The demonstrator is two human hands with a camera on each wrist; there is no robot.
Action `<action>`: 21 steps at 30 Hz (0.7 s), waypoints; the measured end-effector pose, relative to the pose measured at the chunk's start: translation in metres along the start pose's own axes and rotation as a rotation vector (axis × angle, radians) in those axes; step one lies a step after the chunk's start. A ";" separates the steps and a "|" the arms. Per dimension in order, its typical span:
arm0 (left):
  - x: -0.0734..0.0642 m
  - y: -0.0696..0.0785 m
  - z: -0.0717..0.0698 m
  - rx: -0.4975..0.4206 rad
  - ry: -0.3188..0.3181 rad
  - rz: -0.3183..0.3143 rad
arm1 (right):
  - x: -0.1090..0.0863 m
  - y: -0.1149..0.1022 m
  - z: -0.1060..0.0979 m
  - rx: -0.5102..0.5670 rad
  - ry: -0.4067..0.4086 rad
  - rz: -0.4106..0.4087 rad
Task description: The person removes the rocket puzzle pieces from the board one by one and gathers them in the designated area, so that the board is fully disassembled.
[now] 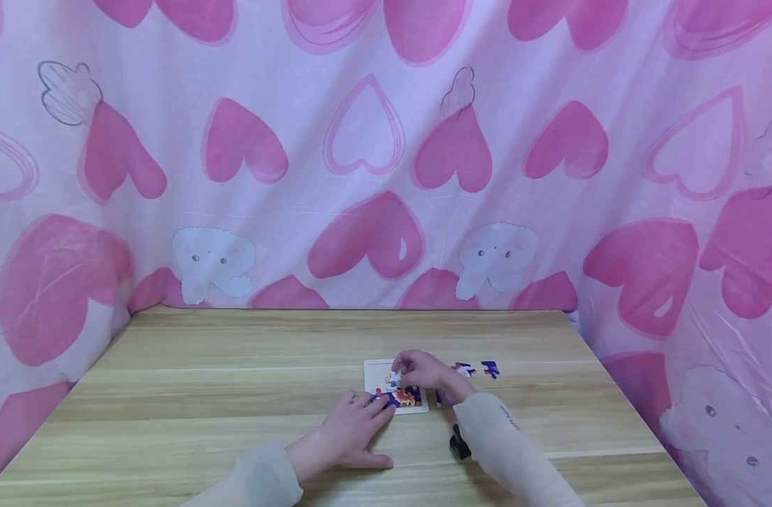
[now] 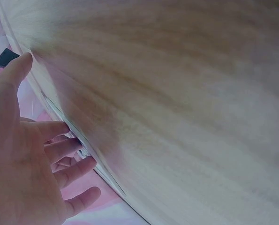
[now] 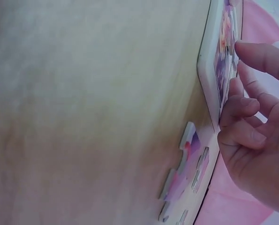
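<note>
Through the head camera I am watching the left hand resting palm down, its fingers lying straight and spread, their tips touching the lower-left part of a flat, white, square puzzle tray. The tray is lying on the light, wood-grained counter, and a joined purple, orange and yellow picture section is filling its lower part. Over the tray's middle I am seeing the right hand bending its fingers and pinching a small, pale jigsaw piece just above that section. Loose, flat, purple-and-pink jigsaw pieces are lying to the tray's right, one of them partly hidden by the right wrist. A small black object is showing beside the right sleeve. Behind the counter a pink, heart-printed fabric curtain is hanging.
</note>
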State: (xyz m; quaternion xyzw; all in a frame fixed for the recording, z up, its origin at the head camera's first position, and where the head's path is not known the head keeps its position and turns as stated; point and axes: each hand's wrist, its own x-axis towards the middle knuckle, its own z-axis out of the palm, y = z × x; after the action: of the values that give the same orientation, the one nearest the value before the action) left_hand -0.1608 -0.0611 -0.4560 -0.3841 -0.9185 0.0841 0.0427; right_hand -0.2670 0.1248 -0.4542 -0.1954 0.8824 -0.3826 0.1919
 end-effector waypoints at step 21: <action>0.000 0.001 -0.001 -0.009 0.004 -0.003 | 0.003 0.012 -0.003 0.136 -0.021 -0.097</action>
State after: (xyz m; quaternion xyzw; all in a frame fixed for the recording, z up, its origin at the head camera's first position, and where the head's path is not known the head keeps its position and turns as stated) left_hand -0.1602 -0.0600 -0.4552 -0.3832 -0.9193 0.0791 0.0429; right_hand -0.2733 0.1327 -0.4626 -0.2287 0.8418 -0.4483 0.1952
